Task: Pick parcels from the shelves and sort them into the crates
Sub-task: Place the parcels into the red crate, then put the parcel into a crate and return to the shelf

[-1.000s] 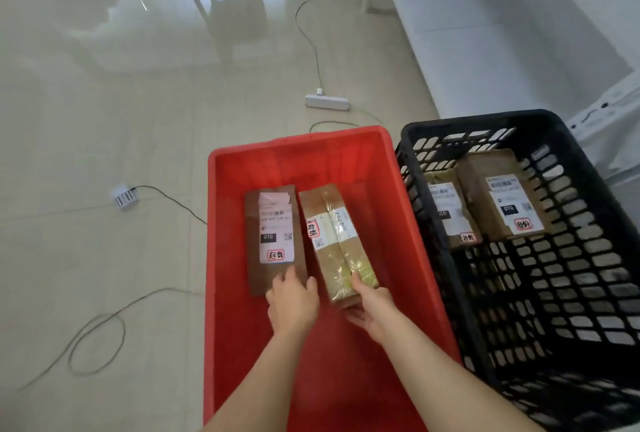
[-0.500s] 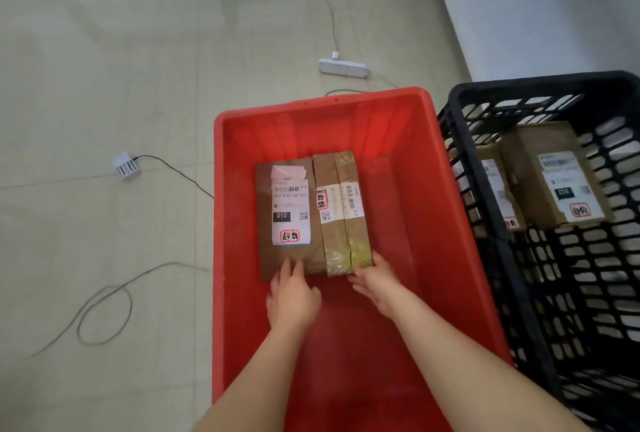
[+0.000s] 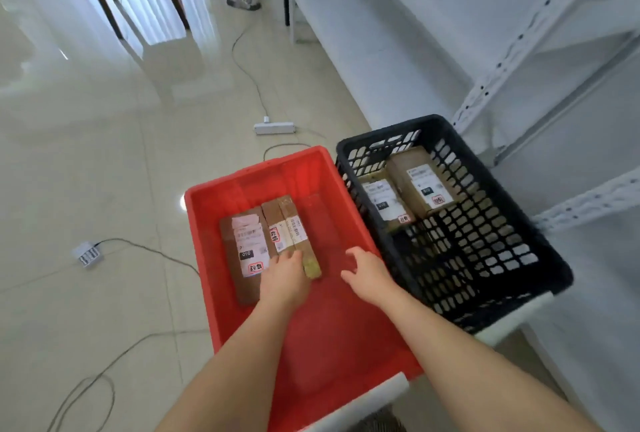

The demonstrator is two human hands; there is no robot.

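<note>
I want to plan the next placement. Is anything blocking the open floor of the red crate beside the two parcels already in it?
Nothing visible: the red crate floor right of the narrow parcel is bare; only the right hand hovers over it.

We saw red crate (image 3: 214, 258) at lower centre, two brown parcels (image 3: 242, 251) side by side inside. Left hand (image 3: 285, 279) rested on near ends of parcels; right hand (image 3: 369, 275) hovered loose, empty. Black crate (image 3: 512, 223) at right held two labelled boxes (image 3: 419, 182).
</note>
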